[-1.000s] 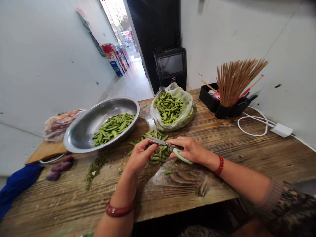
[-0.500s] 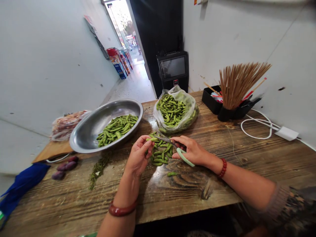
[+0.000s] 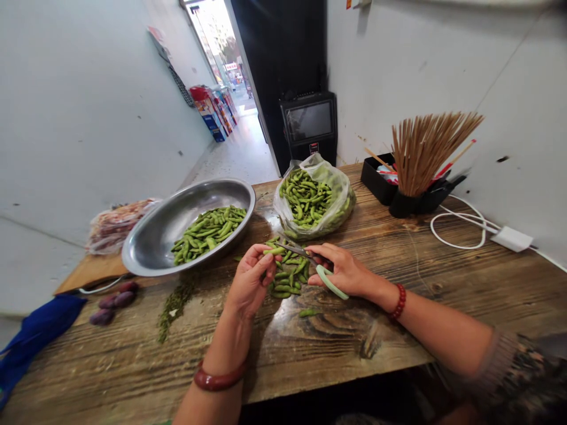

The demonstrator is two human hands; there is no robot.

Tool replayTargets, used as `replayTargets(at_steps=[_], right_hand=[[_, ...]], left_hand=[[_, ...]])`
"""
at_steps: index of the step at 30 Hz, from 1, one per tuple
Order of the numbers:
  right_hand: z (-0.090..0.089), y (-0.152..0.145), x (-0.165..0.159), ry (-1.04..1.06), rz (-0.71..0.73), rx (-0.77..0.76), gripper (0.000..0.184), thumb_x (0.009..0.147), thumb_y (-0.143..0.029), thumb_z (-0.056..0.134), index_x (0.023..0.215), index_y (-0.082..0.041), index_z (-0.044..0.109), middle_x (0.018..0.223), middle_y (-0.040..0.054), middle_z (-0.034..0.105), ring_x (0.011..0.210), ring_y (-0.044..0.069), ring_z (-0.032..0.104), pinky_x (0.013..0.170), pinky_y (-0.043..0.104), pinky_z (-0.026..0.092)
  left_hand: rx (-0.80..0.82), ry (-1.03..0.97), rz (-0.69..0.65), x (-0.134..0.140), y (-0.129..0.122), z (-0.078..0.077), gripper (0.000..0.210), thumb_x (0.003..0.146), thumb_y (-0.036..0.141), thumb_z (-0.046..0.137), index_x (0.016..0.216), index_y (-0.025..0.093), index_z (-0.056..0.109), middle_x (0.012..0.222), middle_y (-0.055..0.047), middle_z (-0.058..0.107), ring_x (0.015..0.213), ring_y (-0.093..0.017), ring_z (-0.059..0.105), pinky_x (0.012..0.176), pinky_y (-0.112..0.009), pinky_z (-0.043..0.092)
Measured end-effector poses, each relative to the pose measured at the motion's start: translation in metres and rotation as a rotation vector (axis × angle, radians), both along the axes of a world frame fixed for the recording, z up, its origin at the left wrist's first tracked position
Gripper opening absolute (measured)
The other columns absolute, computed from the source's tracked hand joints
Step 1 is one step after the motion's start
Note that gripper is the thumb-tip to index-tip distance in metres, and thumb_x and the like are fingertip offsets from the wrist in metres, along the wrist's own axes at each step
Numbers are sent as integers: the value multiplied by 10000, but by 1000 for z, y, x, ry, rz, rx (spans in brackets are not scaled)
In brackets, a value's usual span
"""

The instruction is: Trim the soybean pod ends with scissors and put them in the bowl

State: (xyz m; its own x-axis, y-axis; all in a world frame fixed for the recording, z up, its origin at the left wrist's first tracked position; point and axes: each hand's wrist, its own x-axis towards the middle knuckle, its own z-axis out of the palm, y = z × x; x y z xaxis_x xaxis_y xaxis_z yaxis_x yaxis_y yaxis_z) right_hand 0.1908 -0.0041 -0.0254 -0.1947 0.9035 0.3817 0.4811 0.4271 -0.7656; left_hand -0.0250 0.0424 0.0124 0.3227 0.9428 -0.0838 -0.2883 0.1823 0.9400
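Note:
Between the fingertips of my left hand point(image 3: 253, 277) is a green edamame pod point(image 3: 275, 251), pinched at one end. My right hand point(image 3: 339, 270) grips scissors point(image 3: 330, 282) with pale green handles, and their dark blades point left, close to the pod. Whether the blades touch it I cannot tell. Under both hands lies a loose pile of edamame pods point(image 3: 287, 283) on the wooden table point(image 3: 319, 348), with a single pod point(image 3: 309, 313) nearer me. Behind the pile stands an open plastic bag point(image 3: 341, 203) full of pods. A tilted metal basin point(image 3: 153, 236) at the left holds more pods.
Small green trimmings point(image 3: 175, 310) lie left of my left arm. Several purple sweet potatoes point(image 3: 116, 300) sit by a cutting board point(image 3: 82, 274) bearing a bagged pinkish item point(image 3: 119, 224). At the right are a black holder with brown sticks point(image 3: 425, 159) and a white cable with adapter point(image 3: 511, 239).
The pod in my left hand has shifted slightly right and down. The scissors have hardly moved. The whole view has drifted a little.

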Motion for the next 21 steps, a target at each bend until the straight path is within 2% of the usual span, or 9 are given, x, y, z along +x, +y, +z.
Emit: replayTargets(at_steps=[6,12,21], right_hand=[[0,0,0,-16,-8,5,547,696,-347,779,1184,-195,585,841,24,595,718,151,561,663,277,483],[1,-1,-1,3,7,5,571,686,-359,787,1190,-180,586,875,38,611,732,156,567,663,275,483],[-3,1,1,11,0,65,538,706,-397,775,1162,-159,620,782,21,595,663,140,538,619,257,463]], left_hand=[[31,8,24,1,-1,-1,255,703,246,744,858,181,552,742,-7,656,466,-33,415,383,-131,236],[64,80,-18,3,-4,-4,234,720,236,739,877,173,577,773,-29,686,479,-35,441,416,-138,258],[55,75,-32,2,-4,-5,231,719,239,740,876,176,583,779,-36,690,491,-38,441,424,-137,258]])
